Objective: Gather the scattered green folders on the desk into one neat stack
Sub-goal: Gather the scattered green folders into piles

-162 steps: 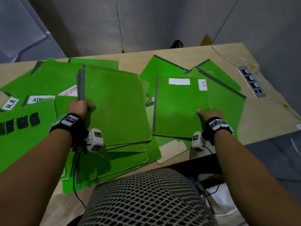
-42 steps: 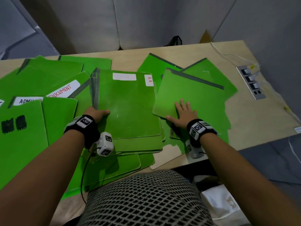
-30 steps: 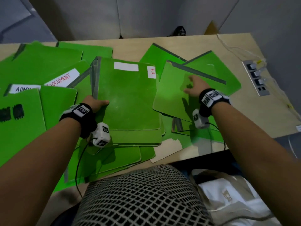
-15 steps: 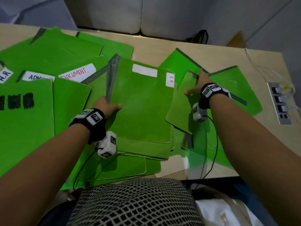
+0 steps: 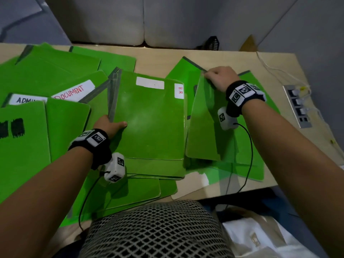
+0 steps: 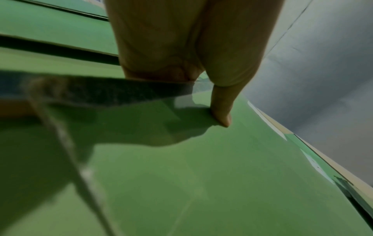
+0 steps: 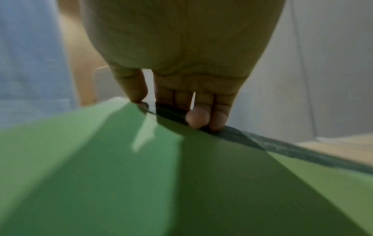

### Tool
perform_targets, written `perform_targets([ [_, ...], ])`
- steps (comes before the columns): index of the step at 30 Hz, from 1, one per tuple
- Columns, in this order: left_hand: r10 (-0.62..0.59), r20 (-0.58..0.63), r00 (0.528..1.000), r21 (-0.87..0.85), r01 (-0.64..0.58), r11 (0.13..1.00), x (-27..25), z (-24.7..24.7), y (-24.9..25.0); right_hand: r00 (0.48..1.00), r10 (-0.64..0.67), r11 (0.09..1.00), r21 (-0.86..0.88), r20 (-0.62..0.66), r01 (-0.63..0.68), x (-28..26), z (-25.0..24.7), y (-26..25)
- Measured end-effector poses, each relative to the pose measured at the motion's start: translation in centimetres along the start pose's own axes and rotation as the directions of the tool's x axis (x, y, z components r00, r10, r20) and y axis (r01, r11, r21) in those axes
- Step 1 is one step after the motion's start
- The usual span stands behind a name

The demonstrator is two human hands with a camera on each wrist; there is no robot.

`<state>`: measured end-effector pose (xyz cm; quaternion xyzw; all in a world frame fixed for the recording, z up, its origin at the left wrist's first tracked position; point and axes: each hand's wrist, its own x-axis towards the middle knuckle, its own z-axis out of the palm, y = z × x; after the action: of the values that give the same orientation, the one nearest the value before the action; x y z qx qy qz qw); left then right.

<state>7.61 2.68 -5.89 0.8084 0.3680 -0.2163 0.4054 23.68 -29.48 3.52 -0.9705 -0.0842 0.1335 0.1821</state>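
A stack of green folders (image 5: 149,123) lies mid-desk; its top one carries a blank white label and an "H.R" label. My left hand (image 5: 113,123) grips the stack's grey spine edge, thumb (image 6: 222,111) pressed on the top cover (image 6: 201,175) and fingers hidden beneath. Right of the stack, another green folder (image 5: 202,131) is tilted, its far edge raised. My right hand (image 5: 210,77) grips that far spine, with fingers (image 7: 197,119) curled over the dark edge of the folder (image 7: 141,175). More green folders lie under and behind it.
Loose green folders labelled "ADMIN" (image 5: 26,99) and "DOCUMENT" (image 5: 72,92) cover the desk's left side. A power strip (image 5: 297,107) with a white cable sits near the right edge. Bare desk (image 5: 160,53) shows at the back. A mesh-patterned surface (image 5: 158,229) is below the front edge.
My right hand slid from lying flat on the right folder up to its far spine, curled round it and tipped that edge up. My left hand stayed on the stack.
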Motion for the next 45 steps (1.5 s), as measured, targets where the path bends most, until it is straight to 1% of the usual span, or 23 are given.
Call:
perform_targets([
  [2,-0.006,0.002,1.0,-0.032,0.006,0.999,0.0,0.0,-0.1,0.987,-0.152,0.983,-0.116,-0.057,0.145,-1.6,-0.3,-1.3],
  [3,-0.009,0.005,1.0,-0.05,0.009,0.999,0.0,0.0,-0.2,0.972,-0.231,0.959,-0.179,-0.039,0.221,-2.5,-0.1,-1.9],
  [5,-0.005,0.007,1.0,-0.062,0.006,0.998,0.1,-0.1,-0.2,0.933,-0.35,0.88,-0.31,0.087,0.359,-4.0,1.3,-2.6],
  [7,-0.004,0.007,1.0,-0.057,0.004,0.998,0.3,-0.1,-0.4,0.893,-0.369,0.804,-0.395,0.257,0.445,-5.1,3.5,-2.7],
  [10,-0.009,0.003,1.0,-0.058,0.009,0.998,0.2,0.0,-0.3,0.845,-0.277,0.697,-0.51,0.457,0.504,-6.9,6.8,-1.5],
  [12,-0.004,-0.009,1.0,-0.032,0.003,0.999,0.0,0.0,-0.3,0.842,-0.228,0.714,-0.504,0.489,0.486,-7.7,8.3,-0.2],
  [14,-0.005,-0.01,1.0,-0.019,0.005,1.0,-0.1,0.0,-0.2,0.858,-0.297,0.808,-0.368,0.42,0.46,-8.5,8.7,0.8],
  [16,0.003,-0.006,1.0,-0.008,-0.003,1.0,-0.1,0.1,-0.2,0.937,-0.272,0.913,-0.248,0.22,0.324,-8.8,8.4,2.3],
  [18,-0.004,-0.009,1.0,-0.006,0.004,1.0,-0.1,0.1,-0.2,1.0,-0.016,0.982,-0.188,-0.012,0.013,-8.6,7.5,4.5],
  [19,-0.005,-0.012,1.0,-0.008,0.005,1.0,-0.1,0.1,-0.1,0.98,0.169,0.974,-0.135,-0.105,-0.182,-8.3,6.9,6.0],
  [20,-0.007,-0.015,1.0,-0.008,0.007,1.0,-0.1,0.1,-0.1,0.913,0.379,0.918,-0.061,-0.154,-0.391,-8.4,6.2,7.5],
  [21,-0.007,-0.017,1.0,-0.009,0.006,1.0,-0.1,0.2,0.0,0.813,0.567,0.822,0.02,-0.136,-0.57,-8.7,5.7,8.9],
  [22,-0.011,-0.017,1.0,-0.013,0.011,1.0,0.0,0.2,-0.1,0.707,0.703,0.711,0.068,-0.077,-0.7,-9.5,5.2,10.2],
  [23,-0.012,-0.016,1.0,-0.017,0.012,1.0,0.0,0.3,-0.1,0.632,0.775,0.631,0.066,-0.003,-0.773,-10.4,5.0,11.4],
  [24,-0.015,-0.015,1.0,-0.018,0.014,1.0,0.0,0.3,-0.2,0.581,0.811,0.582,0.01,0.07,-0.813,-11.2,5.3,12.6],
  [25,-0.013,-0.015,1.0,-0.018,0.013,1.0,0.1,0.3,-0.2,0.556,0.822,0.564,-0.038,0.126,-0.825,-11.9,5.5,13.5],
  [28,-0.026,-0.012,1.0,-0.03,0.026,0.999,0.3,0.4,-0.3,0.499,0.858,0.507,-0.055,0.12,-0.86,-12.6,6.2,14.2],
  [31,-0.024,-0.005,1.0,-0.022,0.024,0.999,0.1,0.3,-0.2,0.522,0.849,0.525,-0.021,0.079,-0.851,-12.1,6.3,14.5],
  [34,-0.026,-0.012,1.0,-0.02,0.026,0.999,0.0,0.3,-0.1,0.5,0.859,0.512,-0.133,0.112,-0.849,-12.2,7.3,15.8],
  [37,-0.017,-0.009,1.0,-0.016,0.017,1.0,-0.3,0.3,0.0,0.565,0.811,0.585,-0.204,0.153,-0.785,-12.0,6.7,14.8],
  [41,-0.005,-0.009,1.0,-0.006,0.005,1.0,-0.5,0.3,0.1,0.633,0.769,0.635,-0.221,0.092,-0.74,-12.4,4.5,12.1],
  [42,-0.007,-0.01,1.0,-0.007,0.007,1.0,-0.5,0.3,0.1,0.667,0.735,0.671,-0.263,0.119,-0.693,-12.8,4.4,12.1],
  [45,0.002,-0.014,1.0,0.009,-0.002,1.0,-0.6,0.2,0.1,0.651,0.728,0.686,-0.213,0.216,-0.696,-13.9,4.7,12.0],
])
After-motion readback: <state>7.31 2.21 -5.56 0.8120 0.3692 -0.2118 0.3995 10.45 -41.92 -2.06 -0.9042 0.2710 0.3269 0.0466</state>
